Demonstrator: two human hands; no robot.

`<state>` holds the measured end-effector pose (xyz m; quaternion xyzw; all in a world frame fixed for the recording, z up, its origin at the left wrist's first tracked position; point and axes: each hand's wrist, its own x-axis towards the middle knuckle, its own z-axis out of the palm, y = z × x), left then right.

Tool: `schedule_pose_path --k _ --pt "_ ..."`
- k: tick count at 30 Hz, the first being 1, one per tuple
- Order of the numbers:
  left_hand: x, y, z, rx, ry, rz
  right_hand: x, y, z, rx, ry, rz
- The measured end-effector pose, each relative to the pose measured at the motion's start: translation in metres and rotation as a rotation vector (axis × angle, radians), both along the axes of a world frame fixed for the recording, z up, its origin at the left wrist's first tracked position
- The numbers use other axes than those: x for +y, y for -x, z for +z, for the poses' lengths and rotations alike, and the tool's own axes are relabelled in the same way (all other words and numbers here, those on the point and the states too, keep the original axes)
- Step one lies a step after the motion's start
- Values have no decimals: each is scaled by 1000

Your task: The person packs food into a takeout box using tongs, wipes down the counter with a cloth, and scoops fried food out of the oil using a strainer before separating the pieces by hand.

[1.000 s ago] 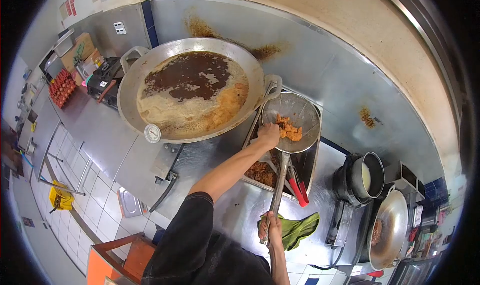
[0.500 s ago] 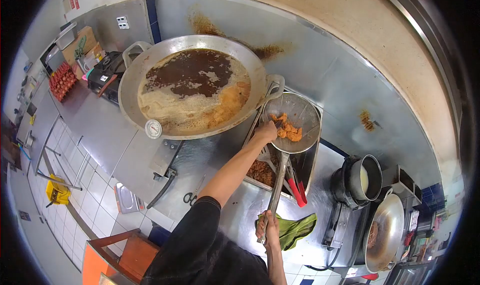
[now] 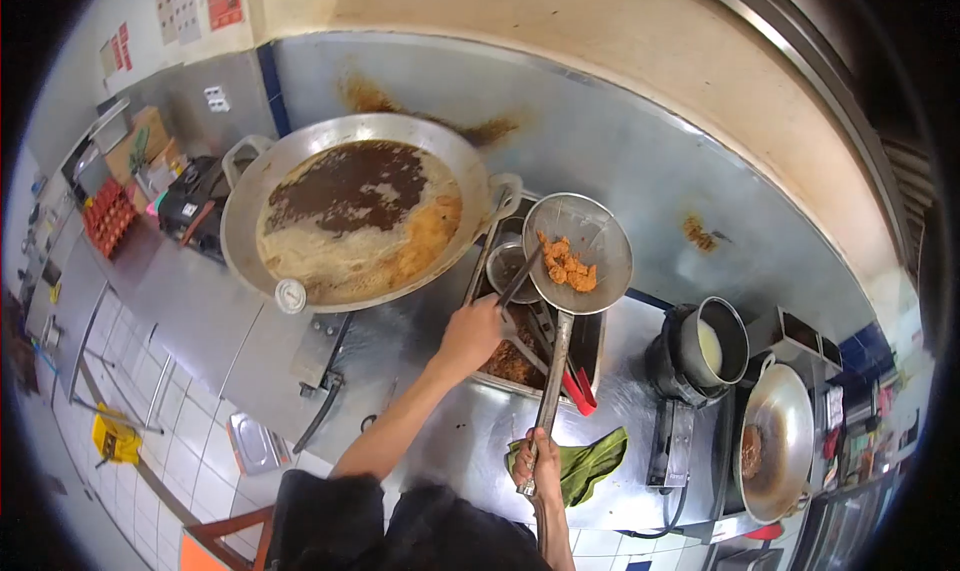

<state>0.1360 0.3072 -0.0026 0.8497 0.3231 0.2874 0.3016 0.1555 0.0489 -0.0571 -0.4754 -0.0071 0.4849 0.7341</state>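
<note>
My left hand (image 3: pixel 470 339) is closed around a dark, slender utensil (image 3: pixel 521 276) whose tip reaches the left rim of a round mesh strainer (image 3: pixel 597 221). Orange-brown fried pieces (image 3: pixel 568 267) lie in the strainer. My right hand (image 3: pixel 537 461) grips the lower end of the strainer's long metal handle (image 3: pixel 552 381). Below the strainer is a metal tray (image 3: pixel 602 356), which holds brown crumbs (image 3: pixel 510 361), a small round sieve (image 3: pixel 506 265) and red-handled tongs (image 3: pixel 579 391).
A big wok (image 3: pixel 240 226) of foaming brown oil, with a dial thermometer (image 3: pixel 290 296) at its rim, stands at the left. A green cloth (image 3: pixel 595 463) lies beside my right hand. At the right are a dark pot (image 3: pixel 735 329) and a second wok (image 3: pixel 790 426).
My left hand has moved down and left, away from the strainer, and the utensil in it now shows clearly. The camera view has shifted. My right hand keeps its hold on the handle.
</note>
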Motion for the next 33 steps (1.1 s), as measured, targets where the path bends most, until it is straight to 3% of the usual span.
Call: schedule_pose_path --k 1,3,4,8,12,15,19,23,28,33 --pt "-10 17 -5 -105 -62 11 -2 -1 6 -35 6 -15" --pt "-43 60 20 -237 319 -5 -2 -4 29 -106 -7 -29" --pt "-58 79 15 -222 361 23 -3 -3 42 -166 -5 -26" --pt "-113 148 -67 -240 493 102 -10 0 88 -300 28 -8" --pt "-157 187 -89 -163 639 237 -5 14 134 -369 42 92" --pt "-169 204 -111 -169 555 180 16 28 155 -358 7 200" --pt "-174 231 -100 -190 547 173 61 42 167 -238 -45 382" --pt "-169 258 -107 -181 504 257 110 57 147 -187 -82 586" --pt "-171 288 -119 -190 463 340 166 75 129 -159 -60 719" --pt "-175 303 -116 -157 506 410 188 80 130 22 -83 698"
